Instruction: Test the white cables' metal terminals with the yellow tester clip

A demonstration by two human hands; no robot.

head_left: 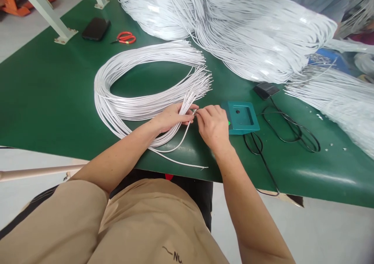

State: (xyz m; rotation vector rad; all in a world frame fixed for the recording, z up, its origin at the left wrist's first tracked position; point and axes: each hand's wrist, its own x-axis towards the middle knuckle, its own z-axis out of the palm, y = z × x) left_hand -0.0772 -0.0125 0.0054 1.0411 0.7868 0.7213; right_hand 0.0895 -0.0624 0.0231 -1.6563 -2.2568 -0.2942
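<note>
My left hand (172, 119) is closed round a small bunch of white cables (187, 101), whose cut ends stick up past the fingers. Right beside it, my right hand (212, 125) pinches the tip of one cable between thumb and fingers; its end is mostly hidden there. Behind my left hand lies a big looped bundle of white cables (102, 77), with its ends pointing right. One loose cable (181, 163) runs along the table's front edge. Just right of my right hand stands a small teal device (254, 117) with a green light and a shallow tray.
Large heaps of white cable (263, 34) fill the back of the green table (43, 96), with more cable (336, 100) at right. Red-handled scissors (126, 37) and a black phone-like object (96, 29) lie at back left. Black cord (292, 123) and a black pedal-like box (266, 90) sit right.
</note>
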